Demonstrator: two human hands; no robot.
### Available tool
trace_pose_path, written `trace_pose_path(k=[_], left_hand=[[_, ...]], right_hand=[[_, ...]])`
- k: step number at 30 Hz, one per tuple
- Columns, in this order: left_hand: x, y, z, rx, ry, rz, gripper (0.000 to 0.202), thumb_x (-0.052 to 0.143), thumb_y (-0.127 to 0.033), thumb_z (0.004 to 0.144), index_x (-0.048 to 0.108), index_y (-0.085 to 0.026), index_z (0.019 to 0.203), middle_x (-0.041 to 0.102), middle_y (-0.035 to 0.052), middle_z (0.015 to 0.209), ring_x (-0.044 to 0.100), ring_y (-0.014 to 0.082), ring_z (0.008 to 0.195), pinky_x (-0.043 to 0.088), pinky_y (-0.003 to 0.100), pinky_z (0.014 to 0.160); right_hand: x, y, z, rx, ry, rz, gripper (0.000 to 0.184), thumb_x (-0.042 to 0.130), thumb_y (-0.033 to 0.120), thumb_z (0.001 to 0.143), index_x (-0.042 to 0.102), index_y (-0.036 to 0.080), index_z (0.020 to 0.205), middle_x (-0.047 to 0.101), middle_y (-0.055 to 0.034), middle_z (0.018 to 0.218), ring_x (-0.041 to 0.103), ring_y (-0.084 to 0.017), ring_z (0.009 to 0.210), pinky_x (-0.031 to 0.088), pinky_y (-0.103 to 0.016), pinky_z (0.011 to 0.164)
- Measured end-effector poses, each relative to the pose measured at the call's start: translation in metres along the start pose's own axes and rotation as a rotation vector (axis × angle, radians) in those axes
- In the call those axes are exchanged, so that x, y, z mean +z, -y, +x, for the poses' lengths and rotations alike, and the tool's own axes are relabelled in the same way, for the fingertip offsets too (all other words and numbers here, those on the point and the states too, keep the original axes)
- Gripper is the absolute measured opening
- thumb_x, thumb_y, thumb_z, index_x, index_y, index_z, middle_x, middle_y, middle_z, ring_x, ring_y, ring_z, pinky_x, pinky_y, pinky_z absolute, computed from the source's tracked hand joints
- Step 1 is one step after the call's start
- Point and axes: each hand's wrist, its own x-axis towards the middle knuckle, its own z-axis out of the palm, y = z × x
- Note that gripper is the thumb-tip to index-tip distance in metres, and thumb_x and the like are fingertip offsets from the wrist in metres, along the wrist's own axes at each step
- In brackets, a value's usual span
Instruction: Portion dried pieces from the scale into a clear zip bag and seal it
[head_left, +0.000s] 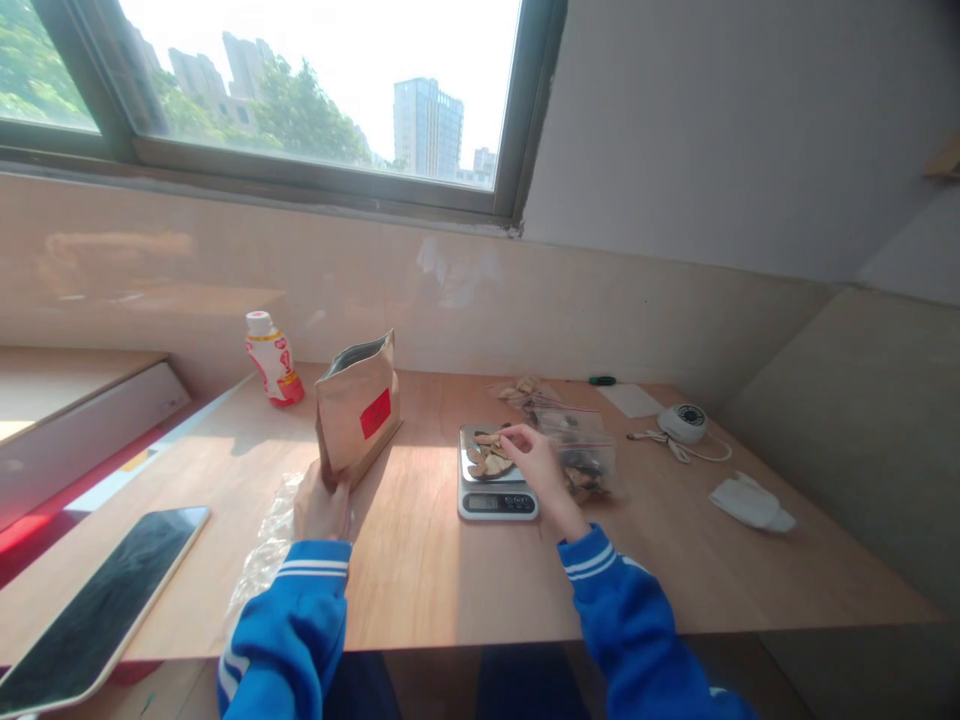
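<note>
A wide window (315, 90) is framing trees and tower blocks, and sunlight is falling across a wooden table (420, 585). A dark-screened tablet (97, 610) is lying at the table's near left edge.

A kraft paper pouch (358, 410) with a red label is standing tilted left of centre, its silver-lined mouth open. The left hand (322, 510) is grasping its lower corner. The pouch is likely handling as light and fairly stiff, though creasable, and its side panels seem the surest hold.

A digital kitchen scale (495, 505) is sitting right of the pouch, well apart from it. The right hand (534, 465) is hovering over its tray, fingertips (510, 434) down among dried slices (489, 457); whether they are pinching one, I cannot tell. These slices are probably light, brittle and easily snapped, so a gentle edge pinch seems best.

A clear zip bag (581, 450) holding dark dried pieces is lying just beyond the right hand; it is likely soft and slippery.

A bottle (271, 360) is standing near the wall, and a green-handled tool (601, 380) is lying farther right.
</note>
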Motion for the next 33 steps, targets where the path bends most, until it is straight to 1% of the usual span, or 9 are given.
trace_pose_path(k=[3,8,12,15,18,20,23,27,33], left_hand=[[0.002,0.0,0.001,0.026,-0.027,0.005,0.037,0.045,-0.043,0.083,0.06,-0.017,0.105,0.065,0.0121,0.092,0.061,0.0292,0.089,0.046,0.035,0.067],[0.003,-0.001,0.003,0.064,-0.054,0.019,0.037,0.043,-0.044,0.083,0.06,-0.019,0.105,0.065,0.0115,0.09,0.061,0.0296,0.091,0.046,0.036,0.072],[0.002,-0.001,0.003,0.058,-0.05,0.025,0.04,0.04,-0.046,0.086,0.06,-0.019,0.107,0.065,0.0113,0.092,0.061,0.0284,0.09,0.047,0.036,0.073],[0.001,-0.003,0.001,0.038,-0.07,0.012,0.042,0.038,-0.047,0.087,0.059,-0.019,0.111,0.065,0.012,0.098,0.061,0.0281,0.093,0.047,0.037,0.076],[0.001,-0.005,0.0,0.049,-0.09,-0.021,0.043,0.04,-0.046,0.087,0.056,-0.019,0.116,0.064,0.0129,0.107,0.06,0.028,0.1,0.047,0.039,0.083],[0.001,-0.005,-0.001,0.06,-0.097,-0.048,0.043,0.041,-0.046,0.087,0.055,-0.019,0.118,0.064,0.0144,0.111,0.059,0.0287,0.104,0.047,0.041,0.085],[0.002,-0.003,-0.003,0.069,-0.131,-0.083,0.044,0.042,-0.048,0.087,0.053,-0.019,0.119,0.063,0.0151,0.116,0.058,0.0287,0.109,0.048,0.042,0.088],[0.003,-0.001,-0.005,0.114,-0.179,-0.126,0.045,0.043,-0.047,0.087,0.05,-0.02,0.122,0.061,0.0133,0.122,0.058,0.0271,0.112,0.048,0.041,0.092],[0.001,-0.007,-0.009,0.121,-0.177,-0.161,0.048,0.042,-0.045,0.087,0.047,-0.015,0.124,0.057,0.0149,0.127,0.056,0.0286,0.114,0.047,0.042,0.093]], right_hand=[[0.005,-0.001,0.004,-0.091,-0.005,-0.142,0.015,0.058,0.029,0.083,0.068,0.019,0.081,0.068,-0.0024,0.073,0.061,-0.018,0.067,0.043,-0.028,0.063],[0.026,0.004,0.016,-0.273,0.006,-0.61,0.014,0.053,0.019,0.087,0.065,0.019,0.079,0.068,-0.0055,0.085,0.059,-0.022,0.085,0.038,-0.033,0.079],[0.04,0.009,0.018,-0.297,0.094,-0.826,0.017,0.05,0.019,0.091,0.067,0.017,0.087,0.066,-0.009,0.094,0.057,-0.024,0.092,0.036,-0.035,0.081],[0.038,0.003,0.018,-0.269,0.117,-0.775,0.019,0.051,0.02,0.091,0.069,0.019,0.09,0.065,-0.0082,0.097,0.056,-0.024,0.096,0.037,-0.036,0.083],[0.028,-0.014,0.025,-0.247,0.067,-0.652,0.022,0.05,0.018,0.089,0.071,0.022,0.095,0.065,-0.0077,0.099,0.056,-0.025,0.098,0.038,-0.037,0.085],[0.019,-0.028,0.034,-0.236,0.046,-0.582,0.026,0.048,0.014,0.088,0.072,0.02,0.097,0.065,-0.0097,0.1,0.056,-0.025,0.098,0.04,-0.037,0.087],[0.008,-0.048,0.047,-0.228,0.069,-0.506,0.029,0.046,0.01,0.086,0.072,0.017,0.096,0.067,-0.0113,0.099,0.058,-0.024,0.097,0.043,-0.036,0.088],[0.005,-0.065,0.057,-0.228,0.102,-0.471,0.022,0.053,0.012,0.082,0.072,0.017,0.092,0.07,-0.0087,0.094,0.062,-0.021,0.091,0.046,-0.035,0.087],[0.004,-0.074,0.062,-0.206,0.107,-0.451,0.014,0.061,0.011,0.077,0.071,0.017,0.084,0.072,-0.0072,0.089,0.062,-0.022,0.09,0.046,-0.036,0.086]])
